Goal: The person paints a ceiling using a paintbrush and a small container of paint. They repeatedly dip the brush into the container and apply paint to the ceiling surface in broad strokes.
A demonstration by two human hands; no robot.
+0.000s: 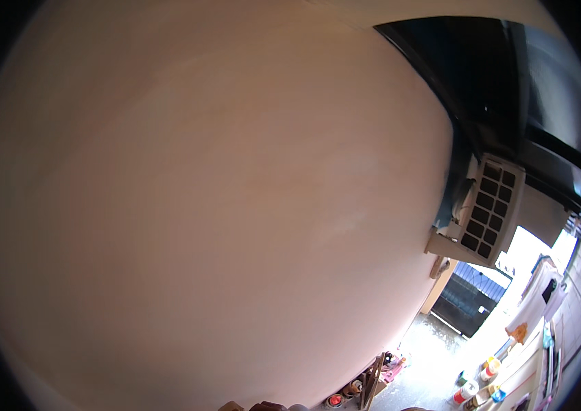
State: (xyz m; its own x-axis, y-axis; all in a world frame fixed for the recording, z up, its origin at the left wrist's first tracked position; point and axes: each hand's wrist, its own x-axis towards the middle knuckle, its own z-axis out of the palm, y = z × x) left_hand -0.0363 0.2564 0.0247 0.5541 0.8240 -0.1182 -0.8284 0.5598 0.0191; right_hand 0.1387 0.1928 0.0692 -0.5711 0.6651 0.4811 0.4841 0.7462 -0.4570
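A broad, plain pinkish-beige wall [222,205] fills most of the head view, with faint paler patches across its surface. Neither my left hand nor my right hand can be made out. Along the lower edge, small brown shapes [268,407] and a greyish rounded one are cut off by the frame, too little of them showing to name.
A boxy air-conditioner unit [490,209] juts from the wall under dark roofing [468,68]. Below right are a dark gate [467,301], hanging clothes [536,305], paint buckets [465,392] on the floor, and wooden strips [372,383] leaning beside clutter at the wall's foot.
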